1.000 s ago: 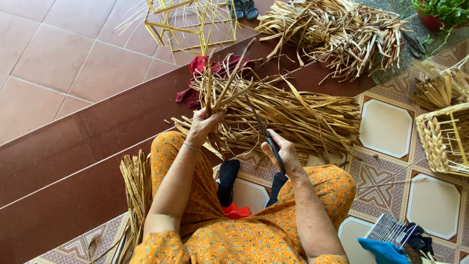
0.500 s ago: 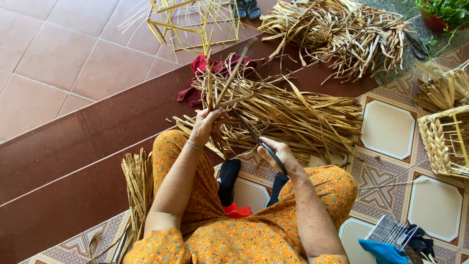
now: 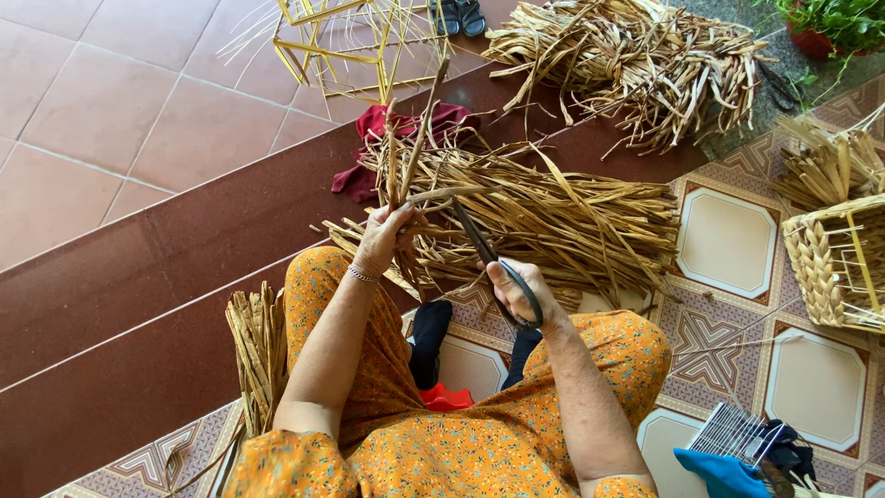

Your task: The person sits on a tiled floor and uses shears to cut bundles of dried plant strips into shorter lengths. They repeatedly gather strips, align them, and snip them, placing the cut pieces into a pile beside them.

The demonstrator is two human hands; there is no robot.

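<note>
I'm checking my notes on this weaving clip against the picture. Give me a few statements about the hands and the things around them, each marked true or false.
1. The left hand grips a few dried straw stalks that stand upright. True.
2. The right hand holds a hammer. False: it holds dark scissors.
3. A woven basket sits at the right edge of the view. True.
4. The red cloth lies on the person's lap. False: it lies on the floor beyond the straw pile.
5. The scissors' blades point toward the stalks. True.
</note>
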